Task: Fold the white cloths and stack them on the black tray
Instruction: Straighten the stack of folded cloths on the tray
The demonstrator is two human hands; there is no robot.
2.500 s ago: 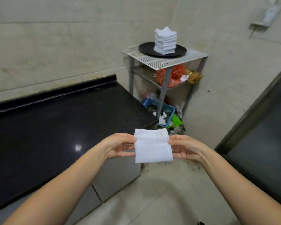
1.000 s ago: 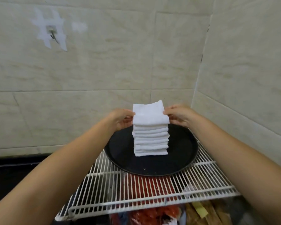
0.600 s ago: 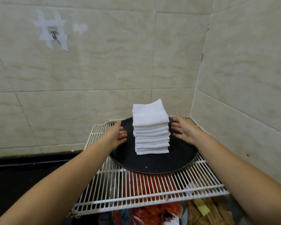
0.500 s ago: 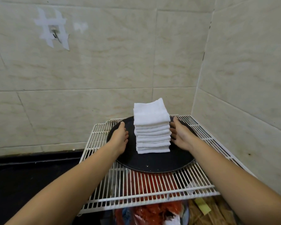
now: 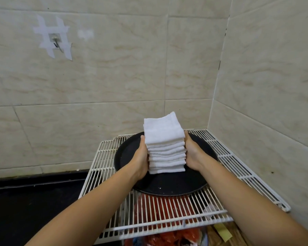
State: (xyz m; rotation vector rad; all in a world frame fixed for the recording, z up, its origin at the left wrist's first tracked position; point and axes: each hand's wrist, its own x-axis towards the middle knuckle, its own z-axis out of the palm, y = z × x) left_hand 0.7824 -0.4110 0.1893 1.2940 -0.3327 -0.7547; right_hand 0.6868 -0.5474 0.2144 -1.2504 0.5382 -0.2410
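Item: stack of folded white cloths (image 5: 164, 148), on black tray (image 5: 169, 185), wire shelf (image 5: 226, 167). Soft, light, topple-prone. My left hand (image 5: 140, 157) and right hand (image 5: 192, 153) press flat, fingers straight, against its sides; best steadied low.

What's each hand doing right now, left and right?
Left hand: open, palm pressed flat against the left side of the cloth stack.
Right hand: open, pressed flat against the stack's right side.
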